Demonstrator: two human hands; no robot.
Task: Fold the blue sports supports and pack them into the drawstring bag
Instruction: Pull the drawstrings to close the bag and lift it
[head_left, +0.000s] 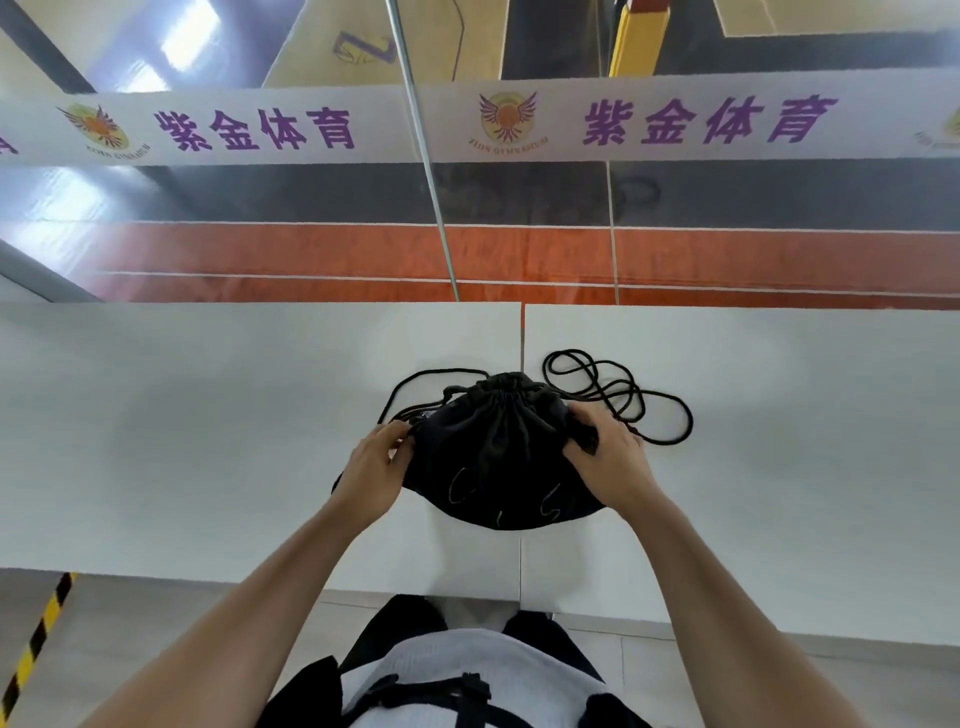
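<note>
I am seeing the left hand (375, 467) gripping the left side of the bag (493, 457), fingers curled into the dark cloth just left of the frame's centre. The right hand (610, 457) is pinching the bag's right side, thumb and fingers closing on a fold of fabric. The bag is sitting at the centre of the frame on the white table (208, 441), its mouth gathered tight at the top and its body bulging between the two hands. I am not seeing any blue supports; the bag's cloth is hiding whatever is inside. The cord (618, 395) is lying in loose loops on the table to the upper right of the bag, with another strand arching out at its upper left. Across the top of the frame a white banner (675, 122) with purple characters is running behind glass.
</note>
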